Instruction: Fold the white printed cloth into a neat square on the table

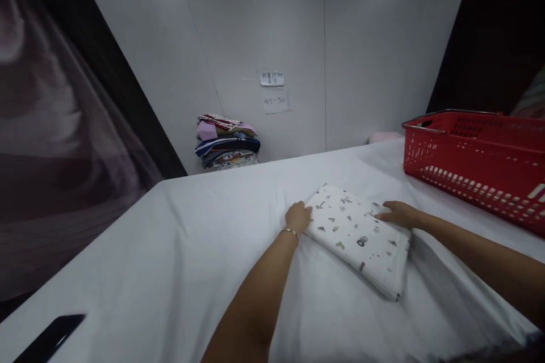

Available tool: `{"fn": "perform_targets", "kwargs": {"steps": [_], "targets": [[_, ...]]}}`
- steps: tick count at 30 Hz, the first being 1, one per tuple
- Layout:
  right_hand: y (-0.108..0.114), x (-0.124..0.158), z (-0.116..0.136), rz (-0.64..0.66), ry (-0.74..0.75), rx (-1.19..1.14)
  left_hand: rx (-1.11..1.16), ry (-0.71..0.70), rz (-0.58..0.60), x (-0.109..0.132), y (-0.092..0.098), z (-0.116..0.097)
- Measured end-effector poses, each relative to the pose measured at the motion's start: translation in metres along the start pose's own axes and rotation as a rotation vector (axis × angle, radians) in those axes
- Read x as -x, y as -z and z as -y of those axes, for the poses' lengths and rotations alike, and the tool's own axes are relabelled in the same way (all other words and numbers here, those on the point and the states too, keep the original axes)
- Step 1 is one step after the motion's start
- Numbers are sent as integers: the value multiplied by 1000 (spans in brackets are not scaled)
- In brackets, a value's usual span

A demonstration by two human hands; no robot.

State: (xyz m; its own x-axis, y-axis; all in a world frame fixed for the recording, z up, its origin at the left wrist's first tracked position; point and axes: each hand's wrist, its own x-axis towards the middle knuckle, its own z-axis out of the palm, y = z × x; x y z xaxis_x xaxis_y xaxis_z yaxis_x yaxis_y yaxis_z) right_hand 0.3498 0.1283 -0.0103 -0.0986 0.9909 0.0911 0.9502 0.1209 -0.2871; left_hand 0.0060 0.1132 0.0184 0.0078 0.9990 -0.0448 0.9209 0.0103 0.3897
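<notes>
A folded white cloth [347, 229] printed with small grey and green motifs lies at a slant on the white-covered table. My left hand [298, 217], with a thin bracelet at the wrist, grips its left edge; the fingers are partly hidden by the cloth. At the upper right edge, my right hand [398, 214] holds the cloth between the thumb, which lies on top, and the other fingers. The cloth is a flat rectangle of several layers, its near corner pointing towards me.
A red plastic basket [472, 150] with a metal handle stands at the right. Beyond the far edge, against the wall, is a stack of folded clothes [227, 142]. A dark phone-like object [51, 337] lies at the near left. Paper labels [276, 100] hang on the wall.
</notes>
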Motion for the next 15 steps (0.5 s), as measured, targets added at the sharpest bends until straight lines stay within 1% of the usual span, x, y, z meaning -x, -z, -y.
{"fn": "perform_targets", "kwargs": {"steps": [2, 3, 6, 8, 9, 11, 12, 13, 14, 15], "targets": [[7, -12, 19, 94, 28, 12, 1, 37, -3, 16, 3, 11], [10, -19, 28, 110, 54, 23, 8, 59, 1, 25, 5, 17], [16, -37, 53, 108, 128, 87, 51, 127, 33, 51, 10, 29], [17, -41, 66, 95, 131, 127, 73, 158, 34, 62, 12, 30], [17, -38, 72, 68, 131, 145, 70, 158, 9, 66, 12, 29], [16, -23, 85, -9, 171, 167, 44, 90, -77, 70, 12, 23], [15, -10, 91, -50, 212, 171, 26, 23, -120, 71, 11, 20], [14, 5, 96, -61, 257, 161, 6, -56, -147, 71, 10, 17], [11, 22, 101, -53, 297, 143, -10, -134, -148, 71, 8, 15], [7, 40, 105, -35, 318, 130, -22, -196, -123, 71, 5, 13]]}}
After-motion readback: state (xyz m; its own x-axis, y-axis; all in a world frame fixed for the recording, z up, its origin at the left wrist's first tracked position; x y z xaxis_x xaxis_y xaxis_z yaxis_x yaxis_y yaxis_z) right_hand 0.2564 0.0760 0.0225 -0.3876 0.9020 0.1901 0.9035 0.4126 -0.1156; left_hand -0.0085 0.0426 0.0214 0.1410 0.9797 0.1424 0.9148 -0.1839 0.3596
